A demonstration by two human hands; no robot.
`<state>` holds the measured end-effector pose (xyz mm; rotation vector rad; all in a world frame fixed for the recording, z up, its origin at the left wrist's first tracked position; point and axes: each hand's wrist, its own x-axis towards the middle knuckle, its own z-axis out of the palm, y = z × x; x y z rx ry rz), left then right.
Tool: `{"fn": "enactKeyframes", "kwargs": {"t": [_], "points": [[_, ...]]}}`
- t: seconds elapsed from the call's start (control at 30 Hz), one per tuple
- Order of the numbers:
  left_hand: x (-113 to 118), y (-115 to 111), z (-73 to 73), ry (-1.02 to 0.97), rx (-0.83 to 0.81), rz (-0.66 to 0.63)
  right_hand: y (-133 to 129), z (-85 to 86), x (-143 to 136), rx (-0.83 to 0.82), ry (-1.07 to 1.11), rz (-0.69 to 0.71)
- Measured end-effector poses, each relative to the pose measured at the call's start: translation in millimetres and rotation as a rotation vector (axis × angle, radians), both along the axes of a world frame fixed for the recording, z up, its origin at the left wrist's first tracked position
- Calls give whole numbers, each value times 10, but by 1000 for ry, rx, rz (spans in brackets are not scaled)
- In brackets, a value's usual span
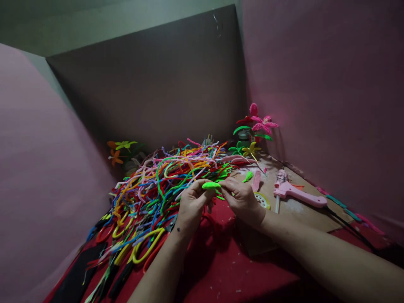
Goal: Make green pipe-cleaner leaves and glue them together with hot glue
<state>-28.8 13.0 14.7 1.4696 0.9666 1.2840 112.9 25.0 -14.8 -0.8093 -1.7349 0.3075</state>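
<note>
Between my two hands, above the red cloth, is a bright green pipe-cleaner leaf [211, 185]. My left hand [193, 206] pinches its left end between thumb and fingers. The fingertips of my right hand [243, 200] close on its right end. Just behind my hands lies a large heap of coloured pipe cleaners [167, 176]. Another small green pipe-cleaner piece [248, 176] rests on the board, beyond my right hand. A yellow-rimmed disc [262, 201] is partly hidden by that hand.
A pink glue gun [299, 194] with a black cord sits on a brown board [296, 214] at right. Yellow-handled scissors [148, 246] lie at left on the red cloth [240, 273]. Pipe-cleaner flowers [264, 124] stand at the back right, more flowers [116, 157] at the back left.
</note>
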Motion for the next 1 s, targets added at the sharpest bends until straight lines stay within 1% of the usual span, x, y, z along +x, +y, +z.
{"fn": "enactKeyframes", "kwargs": {"t": [0.17, 0.23, 0.27, 0.33, 0.4, 0.63, 0.87, 0.93, 1.0], "points": [[4, 12, -66, 76, 0, 96, -12, 19, -55, -478, 180, 218], [1, 18, -73, 94, -15, 98, 9, 21, -63, -592, 266, 275], [2, 21, -75, 95, -26, 80, 20, 23, -64, -628, 312, 301], [7, 28, -80, 83, -52, 27, 39, 27, -64, -679, 396, 352], [15, 36, -92, 66, -75, 3, 54, 27, -63, -711, 462, 394], [39, 29, -121, 41, -124, 79, 91, -23, -80, -866, 621, 580], [53, 19, -134, 18, -129, 81, 103, -41, -86, -973, 738, 634], [50, 27, -155, -16, -149, 37, 101, -39, -88, -984, 754, 633], [46, 33, -177, -79, -186, -41, 94, -32, -92, -991, 752, 633]]}}
